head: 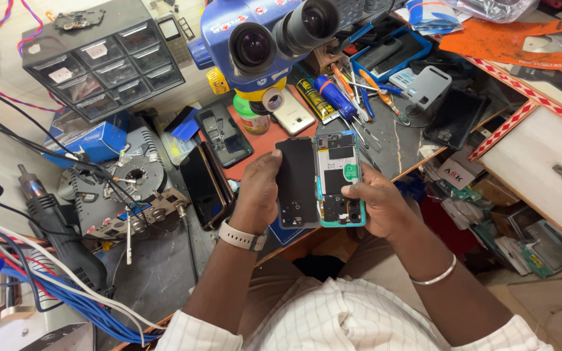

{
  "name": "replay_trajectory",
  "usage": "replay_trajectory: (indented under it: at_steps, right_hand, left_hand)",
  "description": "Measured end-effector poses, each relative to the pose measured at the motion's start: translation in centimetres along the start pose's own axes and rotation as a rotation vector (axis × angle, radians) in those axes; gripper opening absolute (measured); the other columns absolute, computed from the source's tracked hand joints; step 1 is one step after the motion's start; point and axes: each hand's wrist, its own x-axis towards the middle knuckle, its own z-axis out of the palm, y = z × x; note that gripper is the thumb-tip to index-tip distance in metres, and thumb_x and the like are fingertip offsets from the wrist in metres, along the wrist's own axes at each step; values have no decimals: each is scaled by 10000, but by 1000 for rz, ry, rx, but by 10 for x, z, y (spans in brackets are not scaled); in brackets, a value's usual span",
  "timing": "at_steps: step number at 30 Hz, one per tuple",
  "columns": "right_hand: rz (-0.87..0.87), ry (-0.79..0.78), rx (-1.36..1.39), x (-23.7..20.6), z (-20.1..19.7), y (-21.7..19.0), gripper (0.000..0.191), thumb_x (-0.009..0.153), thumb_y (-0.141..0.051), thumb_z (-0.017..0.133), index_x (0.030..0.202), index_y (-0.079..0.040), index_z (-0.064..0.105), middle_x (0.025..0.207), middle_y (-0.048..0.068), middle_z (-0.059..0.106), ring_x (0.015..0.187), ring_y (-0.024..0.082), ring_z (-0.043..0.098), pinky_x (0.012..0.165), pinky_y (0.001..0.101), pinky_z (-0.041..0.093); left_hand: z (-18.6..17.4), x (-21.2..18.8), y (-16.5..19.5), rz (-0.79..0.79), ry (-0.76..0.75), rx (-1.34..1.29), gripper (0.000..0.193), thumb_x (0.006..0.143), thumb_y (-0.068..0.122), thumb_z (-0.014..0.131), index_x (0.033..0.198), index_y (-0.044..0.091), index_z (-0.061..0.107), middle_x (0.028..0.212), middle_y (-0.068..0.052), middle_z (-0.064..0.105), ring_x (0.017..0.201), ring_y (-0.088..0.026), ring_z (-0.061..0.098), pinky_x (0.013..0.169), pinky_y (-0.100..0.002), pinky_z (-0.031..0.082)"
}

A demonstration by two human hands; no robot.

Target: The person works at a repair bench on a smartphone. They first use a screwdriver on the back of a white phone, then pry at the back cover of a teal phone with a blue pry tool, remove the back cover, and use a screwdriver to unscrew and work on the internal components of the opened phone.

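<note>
Single head-worn view, steeply downward and close over the workbench point(164, 273) (lap at bottom edge)

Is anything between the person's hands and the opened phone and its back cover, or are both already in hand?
Nothing visible. The left hand grips the dark back cover; the right hand holds the opened phone with its teal frame. The two parts lie side by side, touching, above the person's lap.
</note>
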Motion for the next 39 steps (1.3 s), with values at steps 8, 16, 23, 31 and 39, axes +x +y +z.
replay_trajectory:
  at_steps: [8,16,23,31,39]
  right_hand:
    - [-6,-2,-16,-6,17,2,448,930,-230,739,1273,19,593,1113,112,734,962,175,733,836,366,619]
    - [145,-102,208,-9,15,26,464,969,-326,737,1239,28,605,1041,121,733,884,185,753,779,357,632]
    - [214,-169,385,-17,6,50,521,945,-377,732,1254,20,594,1053,120,735,902,187,757,806,344,630]
    - [223,-576,750,-19,-5,57,400,1074,-386,599,1237,-23,550,987,121,721,858,217,764,681,282,600]
    - [60,-110,285,-15,-16,25,428,1014,-379,674,1178,1,566,859,103,697,712,170,728,621,299,602]
  left_hand:
    - [0,-8,-23,61,-67,24,352,1003,322,648,1154,5,656,1051,-96,742,933,-164,712,843,-329,605]
    - [25,-28,-38,-118,-148,-260,540,984,516,579,1250,51,645,1091,-89,737,955,-209,717,852,-379,604]
    - [28,-38,-48,-186,63,-163,500,983,536,555,1177,89,666,1021,-77,720,874,-193,698,782,-361,599]
    - [16,-40,-54,-204,-38,-124,541,1033,578,557,1053,45,642,574,42,487,383,-54,431,338,-197,368]
    - [0,-47,-38,-105,205,-158,319,1006,316,567,1085,7,560,741,-38,595,598,-149,582,521,-297,498]
